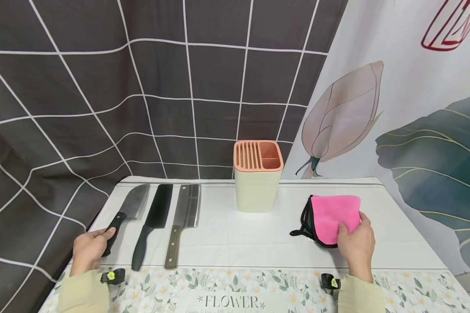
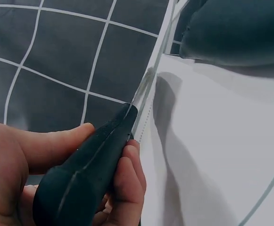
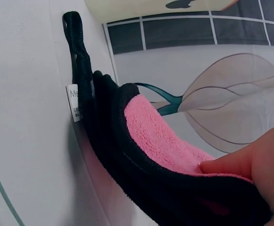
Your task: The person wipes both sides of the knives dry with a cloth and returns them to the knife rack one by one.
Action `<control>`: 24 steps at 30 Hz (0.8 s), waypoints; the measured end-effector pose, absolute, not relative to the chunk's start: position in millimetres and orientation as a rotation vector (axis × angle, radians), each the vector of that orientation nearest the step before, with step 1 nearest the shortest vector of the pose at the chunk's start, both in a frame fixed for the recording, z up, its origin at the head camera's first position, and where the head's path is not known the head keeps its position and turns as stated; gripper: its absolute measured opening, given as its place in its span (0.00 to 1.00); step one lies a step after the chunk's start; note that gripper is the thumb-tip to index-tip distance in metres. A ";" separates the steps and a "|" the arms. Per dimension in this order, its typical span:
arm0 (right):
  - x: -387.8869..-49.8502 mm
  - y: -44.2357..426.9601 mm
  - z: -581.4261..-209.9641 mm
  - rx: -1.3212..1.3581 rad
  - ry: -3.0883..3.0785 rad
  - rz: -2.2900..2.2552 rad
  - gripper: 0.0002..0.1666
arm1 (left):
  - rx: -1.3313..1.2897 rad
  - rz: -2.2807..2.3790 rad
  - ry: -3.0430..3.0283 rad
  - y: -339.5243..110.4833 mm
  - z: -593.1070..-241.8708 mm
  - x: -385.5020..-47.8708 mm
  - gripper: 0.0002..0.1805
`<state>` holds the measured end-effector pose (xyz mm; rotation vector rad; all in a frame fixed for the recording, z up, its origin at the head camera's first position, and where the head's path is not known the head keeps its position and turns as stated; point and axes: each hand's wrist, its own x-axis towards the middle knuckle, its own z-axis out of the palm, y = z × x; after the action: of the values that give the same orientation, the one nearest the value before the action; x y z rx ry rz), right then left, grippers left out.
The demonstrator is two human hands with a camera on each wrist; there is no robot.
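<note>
At the left of the head view, the left hand grips the black handle of a wide-bladed knife. The left wrist view shows the thumb and curled fingers of the left hand around that dark handle. On the right, the right hand pinches the edge of a folded pink cloth with black trim and a loop. In the right wrist view, the thumb of the right hand presses on the pink side of the cloth; a white tag hangs near the loop.
A black knife and a cleaver with a brown handle lie beside the held knife. A cream knife block with an orange slotted top stands at the table's back centre. Grid-patterned and leaf-printed curtains rise behind the white table.
</note>
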<state>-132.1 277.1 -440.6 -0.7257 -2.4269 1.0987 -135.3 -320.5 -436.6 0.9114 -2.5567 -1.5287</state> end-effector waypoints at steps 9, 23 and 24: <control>-132.3 275.0 -437.4 -0.655 -2.379 1.102 0.38 | 0.851 -1.550 -2.522 -311.1 -427.2 -133.5 0.33; -130.2 264.5 -429.3 -0.479 -2.217 1.017 0.33 | 0.714 -1.633 -2.492 -275.7 -417.3 -127.1 0.31; -130.4 264.0 -429.0 -0.468 -2.207 1.013 0.33 | 0.703 -1.637 -2.497 -273.2 -416.7 -126.7 0.31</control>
<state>-130.4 264.0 -429.0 -0.4680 -2.2073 1.0126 -126.7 -273.2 -416.7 0.7029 -2.4972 -1.6367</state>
